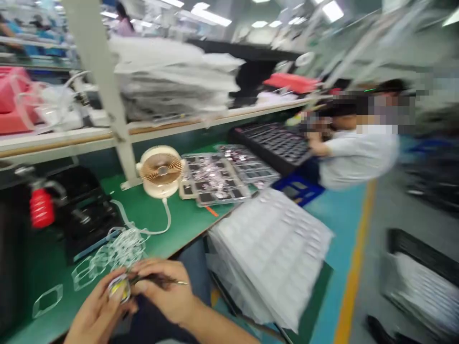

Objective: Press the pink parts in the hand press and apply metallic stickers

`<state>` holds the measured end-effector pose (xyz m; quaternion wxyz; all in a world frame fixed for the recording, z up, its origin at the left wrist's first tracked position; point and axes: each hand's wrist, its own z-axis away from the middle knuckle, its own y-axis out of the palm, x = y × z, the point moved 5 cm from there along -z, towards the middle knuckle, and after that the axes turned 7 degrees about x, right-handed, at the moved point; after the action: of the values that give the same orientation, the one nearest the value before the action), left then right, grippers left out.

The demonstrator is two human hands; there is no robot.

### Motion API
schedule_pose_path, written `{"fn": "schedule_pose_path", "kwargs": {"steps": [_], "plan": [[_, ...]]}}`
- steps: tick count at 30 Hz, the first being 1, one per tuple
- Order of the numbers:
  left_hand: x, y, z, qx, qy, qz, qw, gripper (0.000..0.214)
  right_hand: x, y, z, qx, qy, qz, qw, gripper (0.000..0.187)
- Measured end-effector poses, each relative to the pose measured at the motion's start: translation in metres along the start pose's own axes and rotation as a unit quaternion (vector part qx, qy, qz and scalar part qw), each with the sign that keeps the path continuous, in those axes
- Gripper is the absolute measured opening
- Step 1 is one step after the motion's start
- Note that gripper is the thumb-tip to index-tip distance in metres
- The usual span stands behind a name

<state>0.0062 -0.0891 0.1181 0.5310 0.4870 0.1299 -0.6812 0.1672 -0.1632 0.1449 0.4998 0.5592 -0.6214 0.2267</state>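
Grasping a small round part [120, 288] with a yellow patch, the left hand [95, 308] has its thumb laid across the face, low in view at the front edge of the green table [184, 222]. Just beside it, the right hand [167, 292] grips a slim dark tool [161, 278] with a pale metal tip pointing rightward, its fingers close against the part; blur hides the exact contact. A loose pale frame [48, 301] lies flat to the left, and a tangled heap of similar frames [124, 248] sits just beyond the hands. To the right of the table edge stands a tall stack of white trays [272, 239]. Farther in, a black fixture [84, 212] with a red handle [42, 209] occupies the left, while a cream fan [161, 171] stands near a clear compartment tray [215, 181] of small shiny pieces. Past those come a blue crate [299, 187], a long black tray [276, 143] and a co-worker in a pale sleeve [358, 153]. Above, a shelf [201, 125] bears piled white packs [172, 79].
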Motion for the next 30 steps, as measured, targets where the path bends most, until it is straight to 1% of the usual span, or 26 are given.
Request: {"fn": "schedule_pose_path", "kwargs": {"steps": [1, 2, 4, 5, 7, 10, 13, 15, 20, 25, 27, 30], "plan": [[-0.007, 0.01, 0.002, 0.026, 0.02, -0.005, 0.999, 0.06, 0.011, -0.001, -0.001, 0.02, -0.039, 0.056, 0.997, 0.026], [-0.014, 0.019, 0.003, 0.058, 0.037, -0.014, 0.998, 0.056, 0.018, -0.002, -0.003, 0.047, -0.064, 0.11, 0.991, 0.033], [-0.026, 0.03, 0.004, 0.106, 0.063, -0.029, 0.992, 0.049, 0.023, -0.003, -0.007, 0.091, -0.084, 0.18, 0.976, 0.044], [-0.032, 0.032, 0.004, 0.117, 0.073, -0.035, 0.99, 0.046, 0.022, -0.003, -0.01, 0.108, -0.086, 0.197, 0.971, 0.046], [-0.04, 0.029, 0.006, 0.113, 0.087, -0.045, 0.989, 0.044, 0.017, 0.0, -0.013, 0.133, -0.091, 0.207, 0.965, 0.047], [-0.045, 0.022, 0.015, 0.085, 0.091, -0.062, 0.99, 0.046, 0.013, 0.011, -0.014, 0.162, -0.103, 0.203, 0.96, 0.046], [-0.046, 0.018, 0.022, 0.087, 0.087, -0.081, 0.989, 0.05, 0.012, 0.02, -0.014, 0.175, -0.114, 0.193, 0.959, 0.046], [-0.045, 0.016, 0.023, 0.093, 0.081, -0.081, 0.989, 0.051, 0.012, 0.023, -0.015, 0.175, -0.118, 0.187, 0.959, 0.046], [-0.044, 0.011, 0.02, 0.086, 0.064, -0.061, 0.992, 0.057, 0.009, 0.026, -0.017, 0.181, -0.118, 0.181, 0.959, 0.046], [-0.042, 0.01, 0.02, 0.085, 0.061, -0.08, 0.991, 0.056, 0.008, 0.025, -0.017, 0.186, -0.113, 0.189, 0.957, 0.043], [-0.041, 0.009, 0.02, 0.08, 0.064, -0.08, 0.991, 0.056, 0.007, 0.024, -0.016, 0.199, -0.117, 0.192, 0.954, 0.045], [-0.04, 0.008, 0.016, 0.075, 0.059, -0.052, 0.994, 0.06, 0.004, 0.025, -0.013, 0.222, -0.133, 0.198, 0.945, 0.05]]}}
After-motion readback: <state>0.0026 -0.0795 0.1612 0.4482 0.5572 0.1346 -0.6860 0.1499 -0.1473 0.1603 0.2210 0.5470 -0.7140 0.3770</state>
